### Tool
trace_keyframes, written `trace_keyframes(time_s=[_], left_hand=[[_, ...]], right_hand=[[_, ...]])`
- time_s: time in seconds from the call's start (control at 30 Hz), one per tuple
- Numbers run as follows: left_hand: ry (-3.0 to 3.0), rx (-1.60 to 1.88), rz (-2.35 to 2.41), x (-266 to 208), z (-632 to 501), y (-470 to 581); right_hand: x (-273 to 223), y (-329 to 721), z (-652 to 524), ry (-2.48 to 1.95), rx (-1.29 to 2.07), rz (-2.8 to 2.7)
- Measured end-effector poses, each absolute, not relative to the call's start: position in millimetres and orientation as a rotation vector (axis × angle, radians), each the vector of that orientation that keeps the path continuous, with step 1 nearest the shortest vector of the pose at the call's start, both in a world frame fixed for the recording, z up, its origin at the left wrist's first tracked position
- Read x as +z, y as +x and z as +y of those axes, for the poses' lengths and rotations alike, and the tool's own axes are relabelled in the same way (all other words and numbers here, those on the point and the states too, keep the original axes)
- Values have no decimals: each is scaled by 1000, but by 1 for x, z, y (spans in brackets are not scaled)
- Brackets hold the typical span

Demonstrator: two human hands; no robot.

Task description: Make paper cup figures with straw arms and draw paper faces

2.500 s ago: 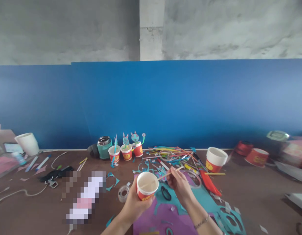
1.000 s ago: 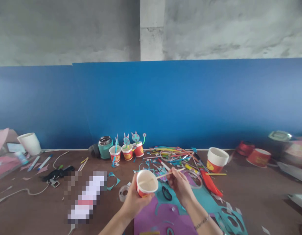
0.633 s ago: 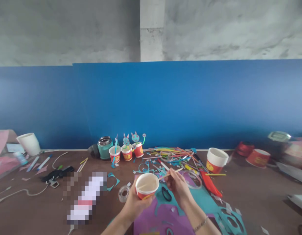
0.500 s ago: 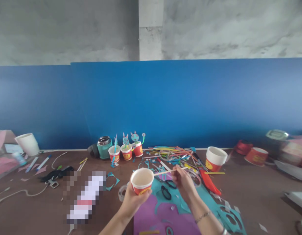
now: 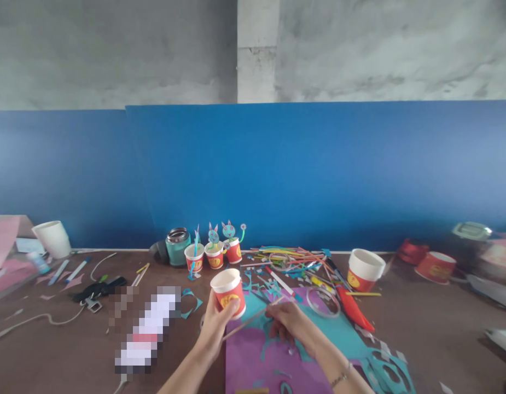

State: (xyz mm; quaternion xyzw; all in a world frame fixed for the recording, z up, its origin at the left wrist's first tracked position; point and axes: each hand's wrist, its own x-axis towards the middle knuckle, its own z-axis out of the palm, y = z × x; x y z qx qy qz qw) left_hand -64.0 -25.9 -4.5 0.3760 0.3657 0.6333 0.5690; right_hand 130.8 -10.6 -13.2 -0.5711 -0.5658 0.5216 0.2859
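Observation:
My left hand (image 5: 214,323) is wrapped round a red and white paper cup (image 5: 232,290), tilted slightly above the table. In my right hand (image 5: 289,323), a thin pale wooden stick (image 5: 245,326) is pinched between the fingers. The stick slants down to the left, below the cup, its far end near my left wrist. Beneath both hands lie a purple sheet (image 5: 250,355) and a teal sheet (image 5: 338,328) with cut-out scraps on them. My right hand partly covers something dark on the sheets.
Paper cups with rabbit figures (image 5: 214,256) stand at the back beside a teal thermos (image 5: 178,249). Colourful craft sticks (image 5: 294,256) lie heaped right of them. Farther right are stacked paper cups (image 5: 364,271), a red pointed object (image 5: 355,311) and a tape roll (image 5: 323,302).
The cup has turned from showing its open mouth to showing its printed side. My right hand has moved down and left, bringing the stick from the cup's rim to below the cup.

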Motion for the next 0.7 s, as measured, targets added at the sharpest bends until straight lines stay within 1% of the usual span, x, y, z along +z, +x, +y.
trace_keyframes(time_s=[0.07,0.2,0.27,0.47,0.7], left_hand=[[750,1411,781,-4,-25,-66],[595,1304,749,-5,-25,-69],[577,1281,736,-4,-26,-69],[576,1245,769,-4,-27,-68],[730,1233,818,-5,-28,-67]], right_hand=[[-13,135,-11,-1636,1229,-1623],[-9,146,-14,-1717,523,-1881],[-8,150,-17,-1751,268,-2038],[-6,149,-21,-1881,221,-2181],[-1,145,-20,-1970,143,-2164]])
